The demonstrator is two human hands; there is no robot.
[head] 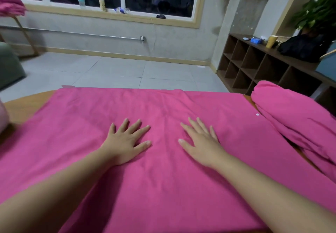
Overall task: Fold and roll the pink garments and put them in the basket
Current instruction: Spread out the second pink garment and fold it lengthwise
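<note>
- Currently our left hand (125,142) and right hand (200,142) press flat, fingers spread, on the pink garment (163,187).
- Risk: creases get folded in; cloth slides off the table (23,107).

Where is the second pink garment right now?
In the head view, the second pink garment lies bunched at the table's right edge, beside the spread garment.

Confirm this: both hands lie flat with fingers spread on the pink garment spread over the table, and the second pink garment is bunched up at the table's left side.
One detail is wrong. The head view shows the second pink garment bunched at the table's right side, not left. Both the left hand and right hand do lie flat, fingers spread, on the spread pink garment.
</note>
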